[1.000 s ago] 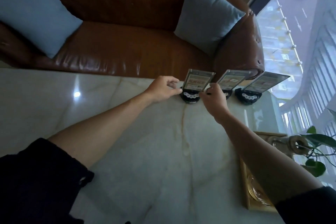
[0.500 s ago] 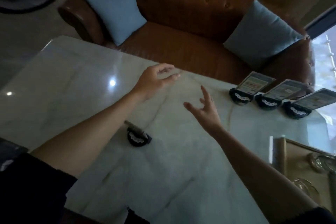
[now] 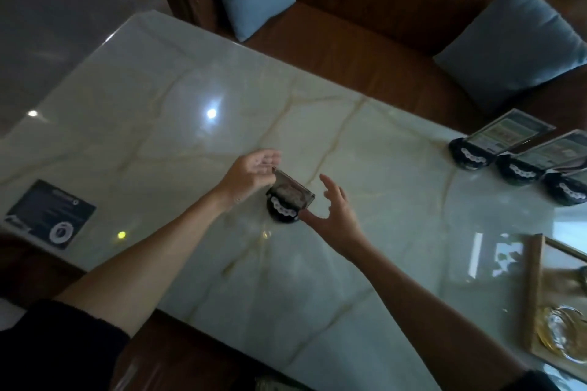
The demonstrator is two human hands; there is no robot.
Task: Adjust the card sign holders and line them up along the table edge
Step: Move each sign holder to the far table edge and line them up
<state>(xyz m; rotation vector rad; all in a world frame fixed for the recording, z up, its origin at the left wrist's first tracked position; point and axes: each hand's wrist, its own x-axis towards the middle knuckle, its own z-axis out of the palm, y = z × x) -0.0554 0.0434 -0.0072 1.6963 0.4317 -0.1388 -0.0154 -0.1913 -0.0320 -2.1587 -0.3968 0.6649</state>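
Observation:
A lone card sign holder [image 3: 287, 200] with a black round base stands mid-table, its clear card panel tilted. My left hand [image 3: 251, 173] is open just left of the panel, fingertips at its top corner. My right hand [image 3: 333, 211] is open just right of it, fingers spread, thumb beside the base. Neither hand grips the holder. Three more sign holders stand in a row at the table's far right edge: the first [image 3: 470, 154], the second [image 3: 516, 170] and the third [image 3: 565, 189], which is cut by the frame edge.
The pale marble table [image 3: 190, 89] has a dark card [image 3: 52, 214] lying flat near its left edge. A wooden tray [image 3: 535, 295] with glassware sits at the right. A brown leather sofa [image 3: 365, 25] with two blue cushions lies beyond the far edge.
Both hands left the row of three holders, swung left and came down on either side of the lone holder mid-table. The view turned left with them.

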